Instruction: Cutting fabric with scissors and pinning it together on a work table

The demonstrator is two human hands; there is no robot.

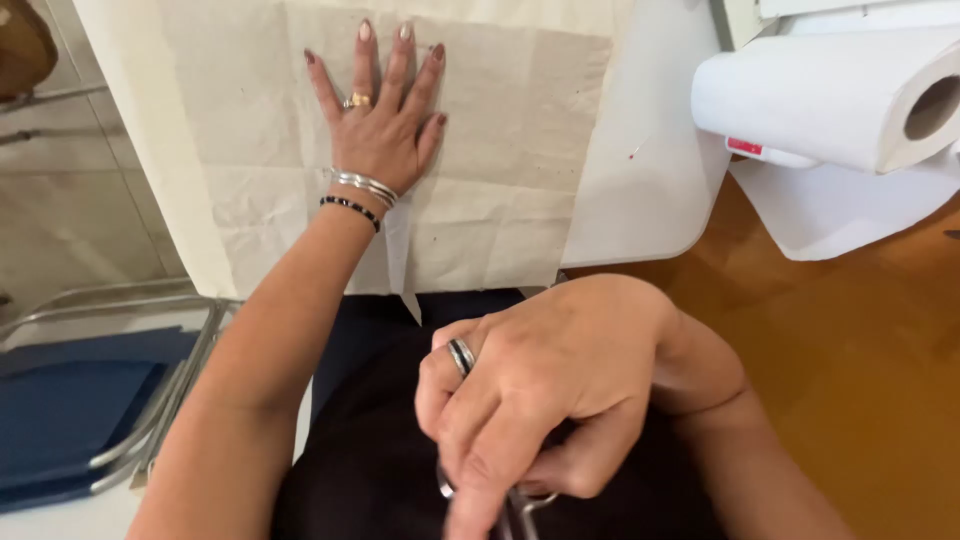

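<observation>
Left hand (380, 125) lies flat, fingers spread, pinning creased beige fabric (500, 190) to a white table (650, 190). Right hand (545, 390) grips metal scissors (515, 505) by the handles. Thin and limp, the cloth probably shifts unless pressed flat.

Creased matt cloth (480, 170), shiny metal scissors (515, 505)

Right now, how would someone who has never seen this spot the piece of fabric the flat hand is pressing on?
Find the white table. The beige fabric lies on its left part, creased, its near edge hanging towards the person, with the left hand spread flat on it. Unlike the smooth white paper roll at right, it is flat, tan and wrinkled.
</observation>
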